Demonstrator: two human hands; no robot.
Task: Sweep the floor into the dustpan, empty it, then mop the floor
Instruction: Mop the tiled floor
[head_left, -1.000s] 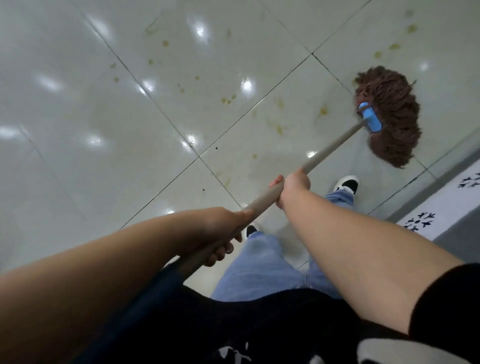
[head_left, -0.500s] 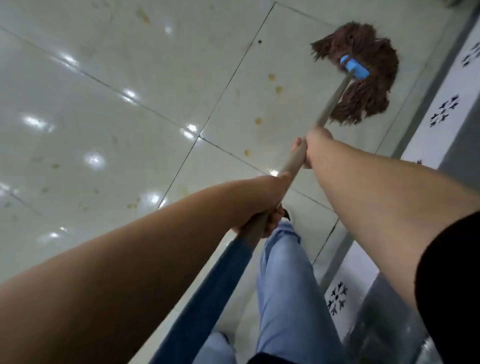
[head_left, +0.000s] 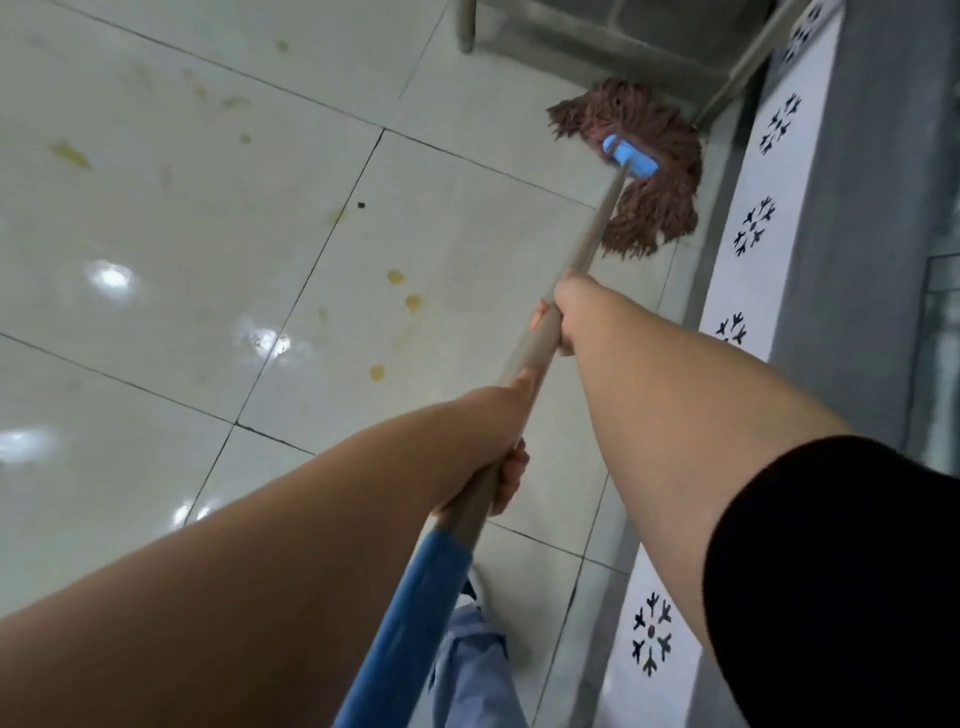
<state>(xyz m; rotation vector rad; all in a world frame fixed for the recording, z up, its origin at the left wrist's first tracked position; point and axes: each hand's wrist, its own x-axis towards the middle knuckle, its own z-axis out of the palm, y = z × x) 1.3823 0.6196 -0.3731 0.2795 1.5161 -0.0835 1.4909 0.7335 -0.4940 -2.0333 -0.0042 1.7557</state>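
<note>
Both hands on the mop handle (head_left: 597, 234), pole running up and right from the bottom centre. Left hand (head_left: 493, 441) wraps the pole low, just above the blue grip sleeve (head_left: 415, 613); fingers curl under the pole. Right hand (head_left: 563, 317) grips higher up the pole, fingertips peeking round the left side. The two hands are apart, with bare pole between them.

Mop head (head_left: 649, 171), brown strings with a blue clamp (head_left: 631, 156), lies on the tiled floor (head_left: 182, 260) at upper right. Its right edge sits just beside the grey strip at the wall base; little room left on that side. Above it, a metal leg (head_left: 466, 26) and a slanted metal bar (head_left: 737, 78) of some frame; the bar's foot is near the mop head's top right edge, contact unclear.

White patterned wall band (head_left: 763, 234) with black snowflake motifs runs along the right, top to bottom, grey wall further right.

Open floor spreads wide to the left and centre: glossy pale tiles, dark grout lines, light glare spots. Yellowish stains (head_left: 405, 291) scattered left of the pole, more faint ones at upper left, one small dark speck (head_left: 361, 205).

Blue jeans leg (head_left: 467, 670) at bottom centre under the pole, close to the wall band. Black sleeve (head_left: 831, 571) on the right arm.
</note>
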